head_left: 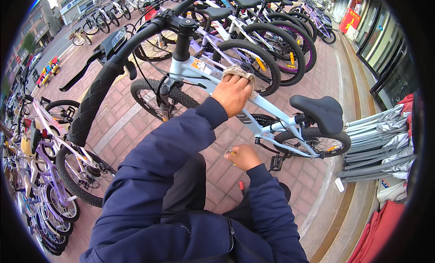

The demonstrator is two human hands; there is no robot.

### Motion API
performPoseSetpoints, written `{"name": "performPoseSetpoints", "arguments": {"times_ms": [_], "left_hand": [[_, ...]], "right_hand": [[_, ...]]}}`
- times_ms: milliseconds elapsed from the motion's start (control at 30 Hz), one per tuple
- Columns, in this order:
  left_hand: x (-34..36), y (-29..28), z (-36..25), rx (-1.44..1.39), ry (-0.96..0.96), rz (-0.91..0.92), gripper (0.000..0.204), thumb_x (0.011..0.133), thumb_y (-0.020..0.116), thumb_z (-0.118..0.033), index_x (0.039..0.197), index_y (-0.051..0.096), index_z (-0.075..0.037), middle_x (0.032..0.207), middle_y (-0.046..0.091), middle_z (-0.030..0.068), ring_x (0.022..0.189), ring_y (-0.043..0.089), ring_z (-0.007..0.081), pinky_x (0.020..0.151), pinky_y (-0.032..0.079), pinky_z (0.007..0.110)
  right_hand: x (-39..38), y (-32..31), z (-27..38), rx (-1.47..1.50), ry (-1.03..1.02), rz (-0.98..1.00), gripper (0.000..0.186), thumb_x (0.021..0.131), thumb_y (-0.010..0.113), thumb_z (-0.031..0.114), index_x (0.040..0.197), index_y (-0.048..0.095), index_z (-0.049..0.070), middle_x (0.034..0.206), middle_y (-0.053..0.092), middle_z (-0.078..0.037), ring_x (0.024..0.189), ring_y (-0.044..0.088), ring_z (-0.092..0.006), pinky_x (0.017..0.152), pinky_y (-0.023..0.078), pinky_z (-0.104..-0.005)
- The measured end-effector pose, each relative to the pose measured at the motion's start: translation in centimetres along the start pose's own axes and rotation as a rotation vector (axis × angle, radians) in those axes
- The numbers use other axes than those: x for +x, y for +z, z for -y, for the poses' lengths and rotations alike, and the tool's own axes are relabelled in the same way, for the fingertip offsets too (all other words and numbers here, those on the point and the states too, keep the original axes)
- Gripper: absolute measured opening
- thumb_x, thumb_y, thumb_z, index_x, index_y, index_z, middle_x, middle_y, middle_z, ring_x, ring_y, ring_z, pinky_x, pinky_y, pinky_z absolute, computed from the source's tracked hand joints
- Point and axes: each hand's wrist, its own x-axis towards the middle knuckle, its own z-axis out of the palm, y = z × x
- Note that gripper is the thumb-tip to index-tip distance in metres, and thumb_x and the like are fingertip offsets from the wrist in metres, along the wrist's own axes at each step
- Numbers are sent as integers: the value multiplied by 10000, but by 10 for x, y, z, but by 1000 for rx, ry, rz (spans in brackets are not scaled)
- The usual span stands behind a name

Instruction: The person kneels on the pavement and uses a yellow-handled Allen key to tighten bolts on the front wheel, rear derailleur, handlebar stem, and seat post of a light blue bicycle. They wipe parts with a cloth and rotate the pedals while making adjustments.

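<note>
A pale blue bicycle (pixel 275 112) stands across in front of me, with a black handlebar grip (pixel 94 99) at upper left and a black saddle (pixel 317 111) at right. My left hand (pixel 230 93) is closed on a crumpled beige cloth (pixel 240 72), pressed on the upper frame tube, partly hiding it. Lower down, my right hand (pixel 242 158) is closed round a small metal-and-yellow item (pixel 232 153), mostly hidden by the fingers, left of the pedal (pixel 276 162). A red-handled item (pixel 241 186) shows low, beside my right leg.
Rows of parked bicycles line the back (pixel 253 54) and the left side (pixel 59 190). At the right are a step (pixel 342 222), glass doors (pixel 376 45), bundled grey folded frames (pixel 376 141) and red fabric (pixel 376 231). Red brick paving (pixel 217 177) lies under the bicycle.
</note>
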Motion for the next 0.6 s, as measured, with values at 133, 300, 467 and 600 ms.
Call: {"name": "performPoseSetpoints", "arguments": {"times_ms": [133, 300, 467, 600], "left_hand": [[-1, -37, 37, 80, -33, -8, 113, 785, 638, -74, 888, 589, -76, 985, 624, 78, 994, 592, 300, 1021, 406, 461], [-4, -38, 38, 91, -53, 44, 160, 790, 655, -75, 936, 594, -57, 1079, 620, 114, 1021, 563, 350, 933, 441, 463], [7, 16, -17, 15, -60, 116, 160, 813, 610, -74, 968, 618, -33, 1066, 608, 121, 1046, 543, 339, 927, 444, 449], [19, 62, -64, -39, 43, 168, 186, 842, 580, -126, 978, 664, -32, 1038, 609, 108, 1041, 550, 311, 946, 437, 431]], "right_hand": [[-4, -2, 3, -38, -29, -27, 392, 834, 716, 413, 835, 737, 22, 805, 676, -234, 806, 659, -421, 732, 512, -515], [-17, -4, 15, -23, 13, 8, 336, 840, 724, 388, 897, 762, 59, 861, 708, -206, 858, 680, -410, 768, 538, -501], [-24, -6, 24, -49, 63, 120, 298, 819, 745, 343, 918, 771, 64, 911, 735, -174, 900, 703, -380, 787, 562, -480], [-26, -5, 24, -72, 21, 132, 369, 857, 699, 432, 890, 776, 72, 908, 728, -165, 914, 691, -385, 825, 545, -474]]}}
